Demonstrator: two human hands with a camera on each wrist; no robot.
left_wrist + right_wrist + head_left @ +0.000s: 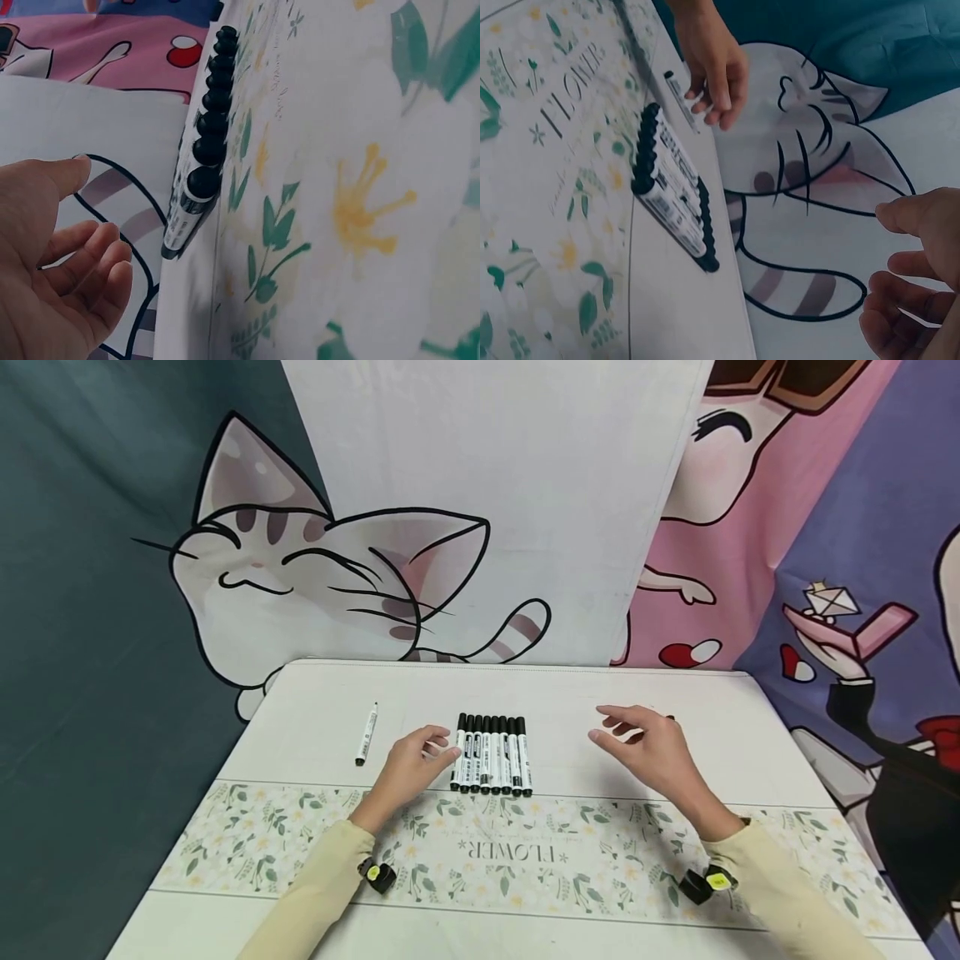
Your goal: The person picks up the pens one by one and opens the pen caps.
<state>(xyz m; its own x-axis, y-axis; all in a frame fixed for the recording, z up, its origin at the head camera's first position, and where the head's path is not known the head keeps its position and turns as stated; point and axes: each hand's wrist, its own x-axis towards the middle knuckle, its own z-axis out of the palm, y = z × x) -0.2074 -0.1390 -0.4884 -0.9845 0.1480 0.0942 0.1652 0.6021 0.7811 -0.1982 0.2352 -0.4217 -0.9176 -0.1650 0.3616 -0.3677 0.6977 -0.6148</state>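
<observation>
Several white markers (496,753) with black caps lie side by side in a neat row at mid-table, caps at the far end. My left hand (411,765) hovers by the row's left end, fingers loosely bent and holding nothing. In the left wrist view, its thumb and fingers are apart from the nearest marker (184,221). Farther left, a single marker (367,735) lies apart from the row, a narrow tip at its far end. Well right of the row, my right hand (651,747) is raised over the table, fingers spread and bare of any object.
A small dark reddish thing (670,717) shows just behind my right hand, mostly hidden. The white table mat (315,718) carries a flower-print band (300,835) along its nearer part. A cartoon-printed curtain (480,460) hangs behind the table's far edge.
</observation>
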